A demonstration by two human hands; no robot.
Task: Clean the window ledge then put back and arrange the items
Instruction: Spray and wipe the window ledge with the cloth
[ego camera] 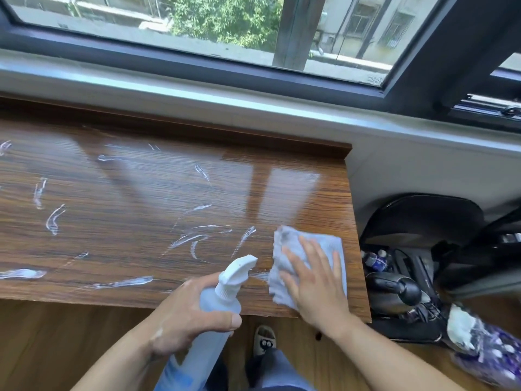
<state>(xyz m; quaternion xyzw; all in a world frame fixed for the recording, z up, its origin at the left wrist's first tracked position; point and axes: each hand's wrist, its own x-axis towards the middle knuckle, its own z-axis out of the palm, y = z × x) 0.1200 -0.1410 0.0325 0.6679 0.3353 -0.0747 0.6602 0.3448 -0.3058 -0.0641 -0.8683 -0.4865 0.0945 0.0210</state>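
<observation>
Rightward, black bag (bottles inside) just beside ledge; 1 slipper below.

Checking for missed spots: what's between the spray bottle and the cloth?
In the head view, only wooden ledge with a pale wet streak lies between the spray bottle and the cloth.

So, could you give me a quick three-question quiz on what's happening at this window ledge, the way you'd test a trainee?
1. True or false: the right hand lies flat on a cloth on the wooden ledge.
2. What does the left hand grip? A) a spray bottle B) a sponge C) a brush
3. Fill in: the white streaks on the ledge lie mostly to the ___ of the cloth.

Key: 1 true; 2 A; 3 left.
</observation>
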